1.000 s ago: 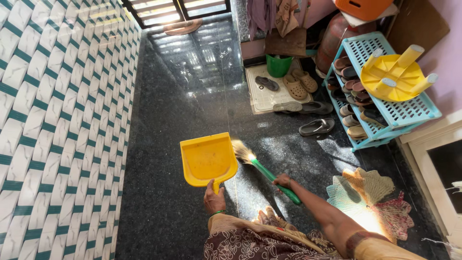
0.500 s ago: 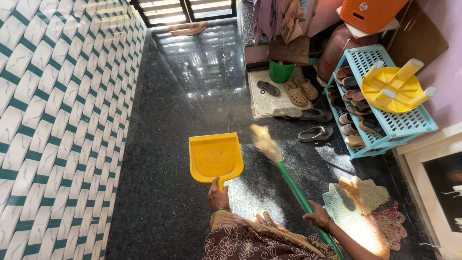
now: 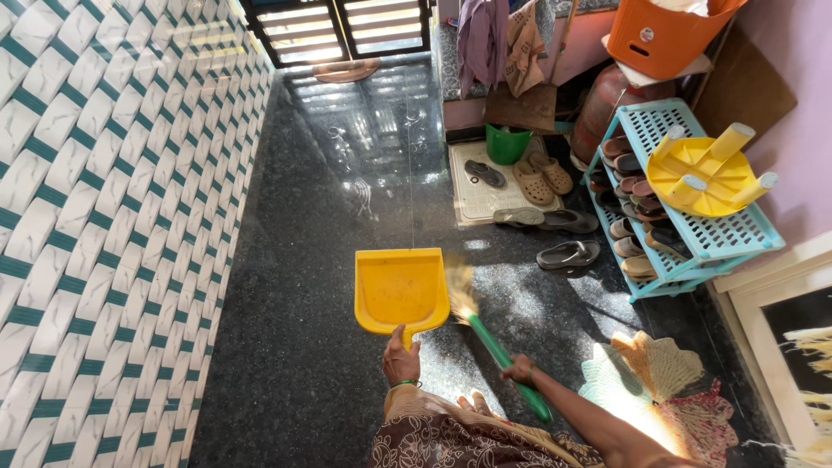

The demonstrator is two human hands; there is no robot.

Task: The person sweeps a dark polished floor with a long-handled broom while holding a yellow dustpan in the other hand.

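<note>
Mid-sweep, the left hand [image 3: 400,357] gripped the dustpan [image 3: 400,290] while the right hand [image 3: 520,372], clasping the broom [image 3: 485,334], needed another stroke panward.

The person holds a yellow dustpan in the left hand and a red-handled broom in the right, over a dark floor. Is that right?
Not quite: the broom has a green handle, not red, as the head view shows. The rest holds: left hand on the yellow dustpan, right hand on the broom, over the dark floor.

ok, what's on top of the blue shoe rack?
On the blue shoe rack top: a yellow stool upside down, legs up. Beneath, the shelves hold sandals; those behind the stool and farther in are hidden.
</note>
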